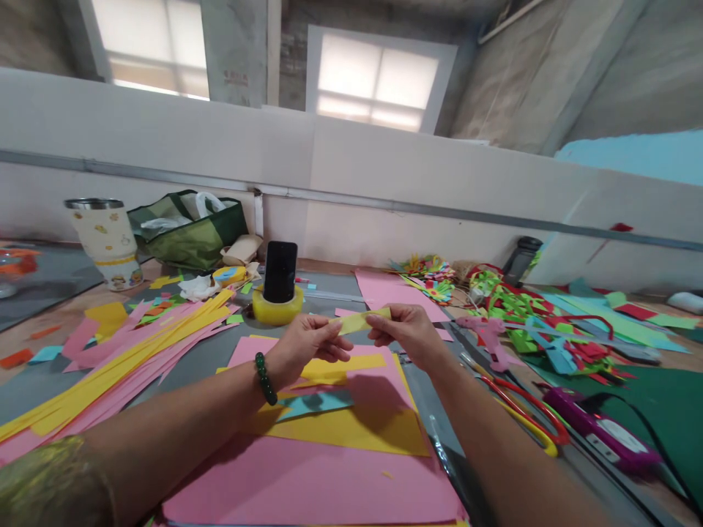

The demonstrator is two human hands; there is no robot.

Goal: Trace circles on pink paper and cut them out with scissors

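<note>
Pale yellow and narrow, a strip [358, 323] seemingly not yet attached was pinched between the fingers of the left hand [310, 338] and right hand [407, 331] above pink and yellow paper sheets [307, 479], while long yellow and pink paper strips [132, 364] lay cut at left.
</note>
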